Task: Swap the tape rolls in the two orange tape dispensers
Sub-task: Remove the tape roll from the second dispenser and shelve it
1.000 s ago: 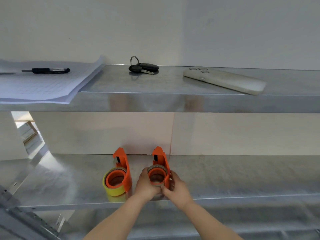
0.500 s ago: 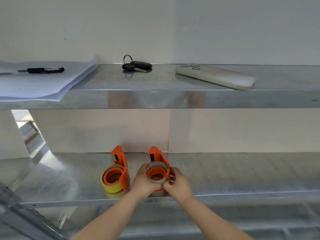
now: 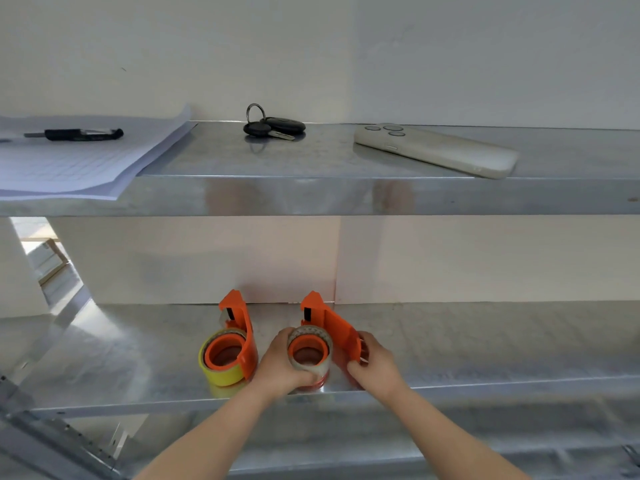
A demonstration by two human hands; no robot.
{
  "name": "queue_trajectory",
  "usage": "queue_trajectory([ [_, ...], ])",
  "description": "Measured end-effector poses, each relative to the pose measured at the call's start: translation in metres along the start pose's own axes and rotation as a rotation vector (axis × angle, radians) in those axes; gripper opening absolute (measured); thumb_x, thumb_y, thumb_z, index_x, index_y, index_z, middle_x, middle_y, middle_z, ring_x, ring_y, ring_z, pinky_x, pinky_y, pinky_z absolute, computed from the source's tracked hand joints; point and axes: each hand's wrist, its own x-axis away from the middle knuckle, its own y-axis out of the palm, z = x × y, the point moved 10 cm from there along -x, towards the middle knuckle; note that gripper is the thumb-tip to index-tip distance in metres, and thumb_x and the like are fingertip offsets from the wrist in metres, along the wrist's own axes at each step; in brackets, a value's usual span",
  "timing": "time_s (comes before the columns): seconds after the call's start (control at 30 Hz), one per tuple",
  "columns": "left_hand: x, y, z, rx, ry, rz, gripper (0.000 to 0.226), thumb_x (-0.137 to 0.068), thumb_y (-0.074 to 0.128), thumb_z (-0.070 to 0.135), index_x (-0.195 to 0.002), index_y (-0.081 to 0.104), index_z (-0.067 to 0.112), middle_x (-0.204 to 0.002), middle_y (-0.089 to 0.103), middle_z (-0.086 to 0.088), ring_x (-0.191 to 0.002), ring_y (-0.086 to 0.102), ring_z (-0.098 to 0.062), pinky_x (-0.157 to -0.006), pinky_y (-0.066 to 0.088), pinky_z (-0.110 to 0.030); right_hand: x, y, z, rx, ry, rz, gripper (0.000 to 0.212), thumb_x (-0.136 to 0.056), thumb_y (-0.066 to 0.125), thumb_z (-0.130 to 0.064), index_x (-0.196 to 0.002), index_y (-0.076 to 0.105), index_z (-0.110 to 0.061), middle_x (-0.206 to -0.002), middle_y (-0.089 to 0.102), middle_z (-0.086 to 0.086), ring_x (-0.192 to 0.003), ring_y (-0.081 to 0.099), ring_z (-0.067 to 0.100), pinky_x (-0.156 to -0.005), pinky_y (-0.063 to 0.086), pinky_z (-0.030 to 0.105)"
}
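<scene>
Clear roll [image 3: 309, 351], clamped in left hand [image 3: 282, 370], at 9 o'clock of dispenser [image 3: 337, 332], which right hand [image 3: 372, 363] pinches.

Two bare forearms are extended forward and upward from the lower edge of the view, converging slightly toward the middle. The left hand [image 3: 280, 367] is curled, with fingers wrapped round a clear tape roll [image 3: 309, 353], thumb toward the near side, knuckles turned up. The right hand [image 3: 372, 362] is set just beside it, a gap left between the two; its fingertips [image 3: 360, 344] are pinched on the edge of an orange dispenser body [image 3: 337, 332]. Both wrists are held fairly straight. No sleeves are seen.
</scene>
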Motion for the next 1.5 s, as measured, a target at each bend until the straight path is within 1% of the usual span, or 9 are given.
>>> queue_trajectory([
  [0.17,0.001,-0.008,0.016,0.020,0.063,0.024,0.065,-0.042,0.083,0.043,-0.093,0.043,0.047,-0.108,0.060,0.011,-0.099,0.061,-0.002,-0.088,0.052,-0.025,0.009,-0.003,-0.022,0.183,-0.174,0.093,0.090,-0.067,0.060,-0.056,-0.143,0.029,-0.017,-0.147,0.037,0.002,-0.137,0.032,0.019,-0.113,0.027,0.032],
  [0.37,0.000,-0.015,0.055,-0.090,0.223,0.070,0.064,-0.051,0.077,0.046,-0.110,0.051,0.045,-0.114,0.063,0.016,-0.107,0.059,-0.002,-0.094,0.050,-0.031,0.013,-0.004,-0.087,0.185,-0.435,0.152,0.083,-0.057,0.070,-0.055,-0.131,0.034,-0.044,-0.121,0.055,-0.020,-0.118,0.047,-0.001,-0.107,0.031,0.020],
  [0.47,-0.009,-0.012,0.070,-0.174,0.199,0.051,0.094,-0.051,0.073,0.055,-0.134,0.035,0.033,-0.126,0.056,0.016,-0.117,0.054,-0.005,-0.100,0.045,-0.029,0.005,-0.024,-0.092,0.001,-0.364,0.223,0.073,-0.053,0.080,-0.048,-0.111,0.039,-0.062,-0.099,0.049,-0.034,-0.105,0.050,-0.014,-0.083,0.029,-0.008],
  [0.63,-0.011,-0.004,0.061,-0.112,0.110,-0.035,0.123,-0.043,0.085,0.050,-0.144,0.017,0.032,-0.120,0.034,0.030,-0.111,0.037,0.006,-0.092,0.034,-0.016,-0.017,-0.101,-0.056,-0.057,-0.160,0.381,0.043,-0.050,0.079,-0.046,-0.085,0.054,-0.050,-0.081,0.064,-0.028,-0.078,0.057,-0.022,-0.063,0.038,-0.005],
  [0.8,0.013,0.003,0.015,-0.184,0.027,-0.084,0.052,-0.053,0.079,0.031,-0.099,0.054,0.031,-0.087,0.060,0.023,-0.081,0.057,0.008,-0.079,0.051,-0.012,-0.009,-0.154,0.056,0.112,0.224,0.369,0.056,-0.062,0.082,-0.033,-0.106,0.058,-0.010,-0.105,0.068,0.010,-0.090,0.063,0.025,-0.075,0.045,0.028],
  [1.07,0.015,0.008,-0.012,-0.193,-0.090,-0.002,0.052,-0.064,0.078,0.028,-0.109,0.053,0.026,-0.111,0.064,0.003,-0.102,0.060,-0.016,-0.082,0.044,-0.024,0.006,-0.133,0.102,0.236,0.333,0.292,0.086,-0.074,0.073,-0.038,-0.140,0.030,-0.004,-0.147,0.035,0.021,-0.133,0.036,0.034,-0.110,0.030,0.041],
  [1.2,0.014,0.007,-0.015,-0.191,-0.079,0.026,0.051,-0.066,0.078,0.026,-0.109,0.051,0.029,-0.109,0.063,0.006,-0.096,0.057,-0.012,-0.081,0.042,-0.022,0.009,-0.090,0.042,0.522,0.007,0.194,0.081,-0.081,0.057,-0.042,-0.147,0.021,-0.013,-0.158,0.015,0.007,-0.146,0.013,0.025,-0.117,0.004,0.031],
  [1.3,0.013,0.008,-0.010,-0.197,-0.059,0.017,0.048,-0.067,0.077,0.027,-0.105,0.048,0.035,-0.104,0.060,0.011,-0.092,0.054,-0.008,-0.081,0.041,-0.022,0.023,-0.006,0.014,0.179,-0.069,-0.219,0.066,-0.082,0.056,-0.020,-0.141,0.028,-0.032,-0.146,0.041,0.002,-0.130,0.039,0.006,-0.111,0.020,0.010],
  [1.5,0.007,0.012,-0.009,-0.234,-0.071,-0.009,0.049,-0.072,0.074,0.022,-0.116,0.053,0.023,-0.116,0.066,0.000,-0.105,0.061,-0.019,-0.084,0.042,-0.022,0.026,0.033,0.005,-0.186,-0.026,-0.211,0.065,-0.069,0.046,-0.010,-0.112,0.037,-0.058,-0.122,0.055,-0.016,-0.123,0.052,0.010,-0.108,0.039,0.026],
])
